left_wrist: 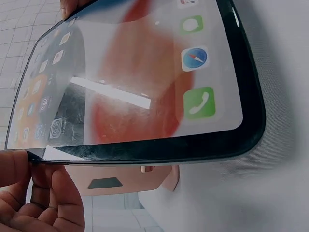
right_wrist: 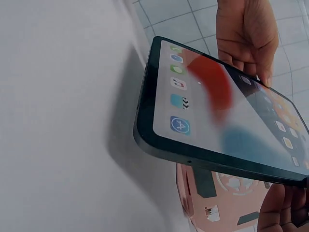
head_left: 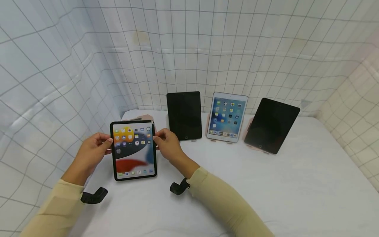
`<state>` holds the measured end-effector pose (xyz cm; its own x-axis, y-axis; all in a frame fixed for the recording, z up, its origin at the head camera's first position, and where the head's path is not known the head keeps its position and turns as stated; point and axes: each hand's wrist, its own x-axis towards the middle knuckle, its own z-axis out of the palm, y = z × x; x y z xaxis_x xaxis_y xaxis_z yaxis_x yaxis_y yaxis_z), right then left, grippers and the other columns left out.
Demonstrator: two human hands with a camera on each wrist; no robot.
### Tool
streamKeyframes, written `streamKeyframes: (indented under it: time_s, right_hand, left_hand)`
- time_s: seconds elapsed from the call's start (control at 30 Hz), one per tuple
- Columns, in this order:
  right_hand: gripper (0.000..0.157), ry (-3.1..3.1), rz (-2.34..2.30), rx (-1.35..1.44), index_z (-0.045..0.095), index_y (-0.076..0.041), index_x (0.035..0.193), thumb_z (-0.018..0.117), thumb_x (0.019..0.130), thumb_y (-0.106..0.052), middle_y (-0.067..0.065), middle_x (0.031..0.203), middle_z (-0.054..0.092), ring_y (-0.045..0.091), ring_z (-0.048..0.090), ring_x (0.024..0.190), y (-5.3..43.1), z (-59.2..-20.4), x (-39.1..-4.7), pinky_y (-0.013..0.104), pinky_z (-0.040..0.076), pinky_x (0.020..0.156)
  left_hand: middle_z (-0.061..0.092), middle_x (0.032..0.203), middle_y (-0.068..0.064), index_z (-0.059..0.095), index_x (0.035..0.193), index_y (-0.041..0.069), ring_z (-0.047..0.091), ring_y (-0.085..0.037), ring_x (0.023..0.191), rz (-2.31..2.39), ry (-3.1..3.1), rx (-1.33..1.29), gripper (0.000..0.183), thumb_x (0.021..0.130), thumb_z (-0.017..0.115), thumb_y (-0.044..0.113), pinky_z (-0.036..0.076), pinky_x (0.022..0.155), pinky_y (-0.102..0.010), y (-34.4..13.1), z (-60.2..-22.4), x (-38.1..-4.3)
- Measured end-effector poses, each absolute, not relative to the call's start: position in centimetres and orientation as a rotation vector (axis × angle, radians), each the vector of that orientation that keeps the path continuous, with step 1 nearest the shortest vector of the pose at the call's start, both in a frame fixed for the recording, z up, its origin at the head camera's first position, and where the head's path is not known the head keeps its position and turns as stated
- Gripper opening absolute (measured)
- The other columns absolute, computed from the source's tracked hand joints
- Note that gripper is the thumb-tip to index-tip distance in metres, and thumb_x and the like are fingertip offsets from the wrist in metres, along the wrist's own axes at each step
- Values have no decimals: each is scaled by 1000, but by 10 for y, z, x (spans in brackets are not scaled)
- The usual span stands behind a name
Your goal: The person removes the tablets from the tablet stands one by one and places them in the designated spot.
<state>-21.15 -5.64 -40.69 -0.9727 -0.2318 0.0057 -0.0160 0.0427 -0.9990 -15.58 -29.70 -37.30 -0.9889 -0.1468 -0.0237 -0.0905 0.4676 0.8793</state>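
Note:
A black-framed tablet (head_left: 133,151) with a lit home screen of app icons is held upright, leaning back, at the left of the white table. My left hand (head_left: 94,148) pinches its left edge, thumb at the front and fingers curled behind. On the opposite edge, my right hand (head_left: 170,144) pinches it the same way. Behind the tablet is a pink stand (right_wrist: 227,203) with cut-outs, mostly hidden in the head view. In the right wrist view the tablet's lower edge appears raised off the table, with a shadow beneath.
To the right stand a black tablet (head_left: 184,115) with a dark screen, a white tablet (head_left: 226,117) with a lit screen, and another dark black tablet (head_left: 272,125), tilted. Pinkish stand parts show behind them. Grid-patterned white cloth (head_left: 177,49) surrounds the white table (head_left: 281,184).

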Motion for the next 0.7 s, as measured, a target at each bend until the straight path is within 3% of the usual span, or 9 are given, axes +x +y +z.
streamKeyframes:
  time_s: [0.2,0.7]
  right_hand:
    - [5,2081,-2053,-196,61,-5,102,60,100,-9,6,90,60,16,61,78,-54,-413,-203,43,58,77]
    - [4,1966,-2084,-75,59,1,98,59,98,-3,5,79,57,13,58,69,-58,-431,-182,34,58,65]
  left_hand:
    - [57,116,-22,46,126,-9,58,-5,86,-1537,-2723,188,37,107,45,23,52,74,-15,-297,-375,-151]
    - [56,114,-21,46,125,-11,58,-20,92,-1600,-2858,207,35,107,44,19,55,75,-23,-303,-384,-146]
